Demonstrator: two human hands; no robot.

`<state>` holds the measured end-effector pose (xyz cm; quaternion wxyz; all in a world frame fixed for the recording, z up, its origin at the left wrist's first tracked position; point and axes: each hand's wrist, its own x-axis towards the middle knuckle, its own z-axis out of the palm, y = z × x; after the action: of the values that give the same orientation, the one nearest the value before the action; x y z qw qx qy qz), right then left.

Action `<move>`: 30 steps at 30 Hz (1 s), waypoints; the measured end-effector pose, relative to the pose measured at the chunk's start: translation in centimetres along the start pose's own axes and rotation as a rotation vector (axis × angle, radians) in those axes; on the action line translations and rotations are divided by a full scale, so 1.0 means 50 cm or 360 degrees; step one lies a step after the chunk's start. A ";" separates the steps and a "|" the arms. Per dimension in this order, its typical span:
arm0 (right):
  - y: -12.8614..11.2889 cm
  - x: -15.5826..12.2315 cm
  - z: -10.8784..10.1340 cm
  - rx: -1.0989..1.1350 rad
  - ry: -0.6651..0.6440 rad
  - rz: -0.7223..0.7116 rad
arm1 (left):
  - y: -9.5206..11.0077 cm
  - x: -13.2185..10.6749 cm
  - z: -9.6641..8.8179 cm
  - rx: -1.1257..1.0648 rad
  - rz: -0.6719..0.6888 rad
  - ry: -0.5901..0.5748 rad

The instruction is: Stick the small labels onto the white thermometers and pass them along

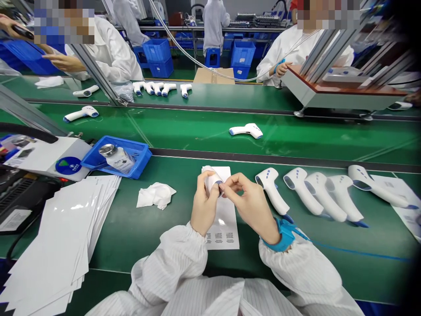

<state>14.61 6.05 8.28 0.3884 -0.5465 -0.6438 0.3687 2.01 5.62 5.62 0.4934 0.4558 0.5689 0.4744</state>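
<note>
My left hand is wrapped around a white infrared thermometer, whose dark blue-edged end points toward my right hand. My right hand has thumb and forefinger pinched together against that end; anything between the fingertips is too small to make out. Under both hands lies a white label sheet with small printed blocks on its lower part. Just right of my right hand, another thermometer rests on the green bench. A blue wrist strap circles my right wrist.
Several thermometers lie to the right. On the left are a crumpled white cloth, a blue tray with a metal-capped bottle, and stacked sheets. A green belt crosses beyond the bench, carrying thermometers. Co-workers sit opposite.
</note>
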 end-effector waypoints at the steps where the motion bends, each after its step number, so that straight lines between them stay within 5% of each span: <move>1: -0.003 -0.004 0.001 -0.0022 -0.0023 0.0055 | 0.001 -0.001 -0.001 -0.0004 0.0001 0.0006; 5: 0.001 -0.003 0.001 0.0123 -0.0139 0.0179 | 0.006 -0.004 -0.005 -0.0122 -0.0036 -0.0003; 10: 0.015 0.016 -0.015 0.0577 -0.0282 0.0310 | 0.017 0.000 -0.019 -0.0560 -0.0336 -0.0198; 16: 0.010 0.023 -0.021 0.0426 -0.0124 -0.0014 | 0.044 -0.010 -0.042 -0.0656 -0.0486 -0.0471; 21: -0.010 0.021 -0.008 0.0197 -0.0240 -0.0353 | 0.056 -0.027 -0.045 -0.0516 -0.0321 -0.0590; 27: -0.013 0.028 0.001 0.0219 0.0069 -0.0379 | 0.056 -0.043 -0.037 -0.0372 -0.0332 -0.0568; 30: -0.013 0.030 0.006 0.0304 0.0063 -0.0308 | 0.054 -0.045 -0.033 -0.0384 -0.0332 -0.0525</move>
<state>13.94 7.41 8.88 0.4849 -0.4496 -0.6478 0.3783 0.73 3.59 8.67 0.6771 0.4036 0.4638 0.4044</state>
